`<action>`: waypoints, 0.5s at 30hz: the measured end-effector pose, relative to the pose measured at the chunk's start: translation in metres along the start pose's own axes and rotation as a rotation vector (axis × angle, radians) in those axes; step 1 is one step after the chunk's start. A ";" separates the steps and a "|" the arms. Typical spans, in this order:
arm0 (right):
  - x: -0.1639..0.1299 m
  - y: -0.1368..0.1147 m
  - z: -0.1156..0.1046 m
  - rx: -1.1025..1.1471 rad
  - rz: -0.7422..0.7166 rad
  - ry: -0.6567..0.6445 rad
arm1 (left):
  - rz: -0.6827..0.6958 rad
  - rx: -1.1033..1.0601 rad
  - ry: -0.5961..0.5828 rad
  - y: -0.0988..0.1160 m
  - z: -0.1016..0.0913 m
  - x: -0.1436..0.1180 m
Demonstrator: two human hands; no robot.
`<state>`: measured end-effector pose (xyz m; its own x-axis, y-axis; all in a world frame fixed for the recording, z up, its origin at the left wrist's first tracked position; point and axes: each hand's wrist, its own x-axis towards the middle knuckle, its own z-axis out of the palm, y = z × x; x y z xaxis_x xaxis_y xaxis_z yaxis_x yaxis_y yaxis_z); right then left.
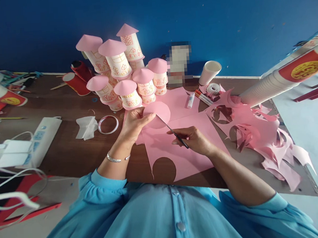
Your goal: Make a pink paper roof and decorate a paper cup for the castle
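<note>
My left hand (134, 123) pinches the left edge of a round pink paper disc (160, 111), thumb on top. In my right hand (194, 140) are slim scissors (179, 137) with a dark handle; their narrow blade reaches the disc near its middle. Below both hands lies a large pink paper sheet (187, 146) with a rounded notch cut from its front edge. Just behind the disc stand several decorated paper-cup towers (122, 65) with pink cone roofs and orange drawings. How far the blade has cut into the disc is hard to see.
Pink paper offcuts (267, 130) heap at the right beside a long stack of paper cups (270, 81). A glue stick (191, 100), markers (203, 97) and a white cup (210, 72) are behind. Leftward lie a tape roll (108, 125) and a power strip (43, 140) with cables.
</note>
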<state>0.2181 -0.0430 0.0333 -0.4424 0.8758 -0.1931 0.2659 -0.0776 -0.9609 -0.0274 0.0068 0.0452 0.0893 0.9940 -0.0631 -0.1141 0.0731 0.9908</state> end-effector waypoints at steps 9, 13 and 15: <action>0.000 0.000 -0.001 -0.016 -0.020 0.018 | -0.012 -0.016 -0.019 0.004 0.002 -0.001; 0.001 0.001 0.000 0.014 -0.001 0.015 | -0.018 -0.027 -0.021 0.004 0.002 -0.001; 0.001 0.002 0.001 0.033 0.004 0.011 | -0.018 -0.035 -0.021 0.002 0.001 0.000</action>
<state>0.2174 -0.0425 0.0307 -0.4319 0.8807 -0.1948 0.2392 -0.0964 -0.9662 -0.0267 0.0068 0.0476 0.1119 0.9906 -0.0781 -0.1464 0.0942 0.9847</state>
